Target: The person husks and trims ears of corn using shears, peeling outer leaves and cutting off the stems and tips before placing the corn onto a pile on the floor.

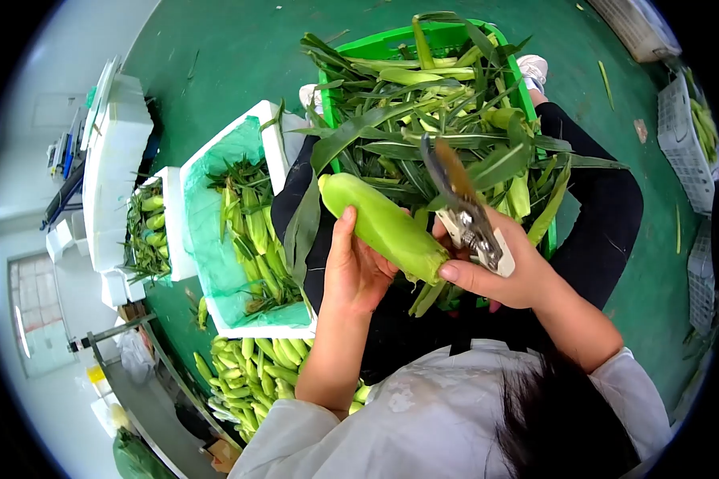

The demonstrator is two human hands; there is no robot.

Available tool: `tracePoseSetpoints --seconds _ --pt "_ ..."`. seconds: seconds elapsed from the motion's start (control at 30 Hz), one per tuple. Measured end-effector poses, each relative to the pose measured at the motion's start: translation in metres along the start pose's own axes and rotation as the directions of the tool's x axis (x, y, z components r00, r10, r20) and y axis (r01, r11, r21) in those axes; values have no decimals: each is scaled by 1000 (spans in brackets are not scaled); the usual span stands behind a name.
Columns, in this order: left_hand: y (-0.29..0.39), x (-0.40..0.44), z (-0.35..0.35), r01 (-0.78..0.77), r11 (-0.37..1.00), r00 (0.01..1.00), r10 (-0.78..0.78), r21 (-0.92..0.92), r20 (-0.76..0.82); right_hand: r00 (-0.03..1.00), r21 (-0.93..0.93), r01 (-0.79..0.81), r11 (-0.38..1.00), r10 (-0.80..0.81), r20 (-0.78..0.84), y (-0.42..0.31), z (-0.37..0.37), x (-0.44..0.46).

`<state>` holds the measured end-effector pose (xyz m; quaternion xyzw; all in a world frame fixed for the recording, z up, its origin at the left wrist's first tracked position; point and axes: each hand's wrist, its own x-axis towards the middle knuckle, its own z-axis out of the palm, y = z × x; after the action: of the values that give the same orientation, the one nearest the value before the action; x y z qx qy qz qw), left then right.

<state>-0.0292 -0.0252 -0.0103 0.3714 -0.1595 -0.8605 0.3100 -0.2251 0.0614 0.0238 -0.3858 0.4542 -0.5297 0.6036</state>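
Note:
An ear of corn (379,227) in smooth pale green husk lies slantwise in front of my body. My left hand (351,267) is closed around its underside, thumb along the near side. In my right hand (519,275) is a pair of pruning shears (479,227) with light handles, its blades pointing up and away. The right thumb and fingertips also touch the corn's lower right end. Just beyond, between my legs, a green basket (527,96) is heaped with stripped husks and leaves (423,120).
To the left, a white foam box (276,148) with green lining holds several leafy ears (256,231). Another foam box (181,231) stands behind it. A pile of husked-green ears (256,379) lies near my left elbow. White crates (683,148) line the right side.

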Motion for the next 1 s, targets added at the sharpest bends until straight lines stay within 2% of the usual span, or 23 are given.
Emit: tracePoseSetpoints --seconds 0.03,0.07,0.1,0.17,0.2,0.23,0.27,0.33,0.37,0.4,0.47,0.53,0.57,0.6,0.67,0.7,0.77,0.8,0.83,0.87,0.9,0.93,1.0 --pt "2 1 0 -17 999 1000 17 38 -6 995 -204 81 976 -68 68 -1 -7 3" --pt "1 -1 6 -61 996 995 66 66 -80 981 -390 173 904 -122 152 -2 -13 6" --pt "1 -2 8 -86 990 992 96 110 -86 963 -520 264 812 -188 195 0 -14 9" --pt "-2 -1 3 -118 983 987 131 142 -92 960 -664 275 696 -158 232 -7 -7 12" --pt "-1 0 9 -92 978 976 126 186 -179 958 -727 281 626 -141 248 -10 -4 13" --pt "-2 3 5 -49 985 980 79 165 -184 946 -743 323 587 -200 253 -4 0 11" --pt "-6 5 -2 -5 990 982 32 144 -186 960 -650 281 707 -210 187 -2 4 10" --pt "-13 2 8 95 994 982 -101 -45 -157 980 -409 194 892 -192 46 0 16 11" --pt "-18 1 16 178 973 979 -190 -146 -73 993 -184 116 976 -120 -14 1 22 10" --pt "-26 3 14 239 944 971 -238 -228 32 978 -7 -209 978 209 28 -10 22 6" --pt "-42 7 8 391 853 915 -323 -345 241 927 171 -376 911 372 54 -11 23 1" --pt "-41 0 19 401 826 908 -303 -396 289 976 468 -207 859 215 37 0 27 1" --pt "-42 2 23 400 796 913 -303 -455 274 967 424 -244 872 249 44 -3 28 0" --pt "-46 4 21 404 790 904 -266 -461 335 958 377 -280 883 283 48 -7 28 -1" --pt "-46 3 16 457 749 874 -279 -480 397 940 377 -333 864 334 65 -9 29 0" --pt "-42 2 13 454 777 871 -285 -436 399 931 375 -358 855 357 75 -10 29 1" --pt "-28 0 8 416 838 878 -269 -354 396 947 95 -302 949 309 -80 -13 36 -10" --pt "-22 -6 7 285 832 958 -230 -476 172 992 -128 -129 983 128 -17 -8 40 -7" --pt "-10 -20 4 175 869 980 -111 -463 162 997 -353 80 932 -67 49 -4 44 -5" --pt "1 -36 -1 54 893 989 16 -448 149 962 -522 272 809 -251 111 1 47 -4" --pt "6 -45 -10 -53 913 972 139 -404 187 913 -591 408 696 -312 263 4 58 1" --pt "18 -63 -16 -110 955 987 136 -275 80 922 -600 369 710 -199 331 6 74 3" --pt "42 -102 -58 -276 938 961 270 -209 -58 926 -366 79 927 68 372 23 96 5"
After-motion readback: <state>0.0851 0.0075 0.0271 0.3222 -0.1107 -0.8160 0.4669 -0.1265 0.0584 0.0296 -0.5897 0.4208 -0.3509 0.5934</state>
